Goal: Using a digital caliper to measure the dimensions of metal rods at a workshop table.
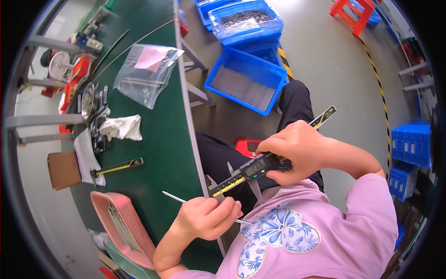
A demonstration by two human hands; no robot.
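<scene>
My right hand (297, 149) is closed round a black digital caliper (256, 166) with a small display and a yellow scale. The caliper lies slantwise over my lap, its beam sticking out beyond the hand at the upper right. Its jaw end reaches my left hand (209, 217), whose fingers are curled round a thin metal rod (174, 196). One rod end points out over the table edge; the other comes out below the fingers, in front of my shirt. Whether the jaws touch the rod is hidden by the left fingers.
On the green table (158, 179) lie a clear plastic bag (132, 86) with a pink label, a white cloth (121, 127), a second caliper (121, 167) and a pink basket (104, 204) of rods. A blue bin (241, 95) with grey rods stands on the floor beside stacked bins.
</scene>
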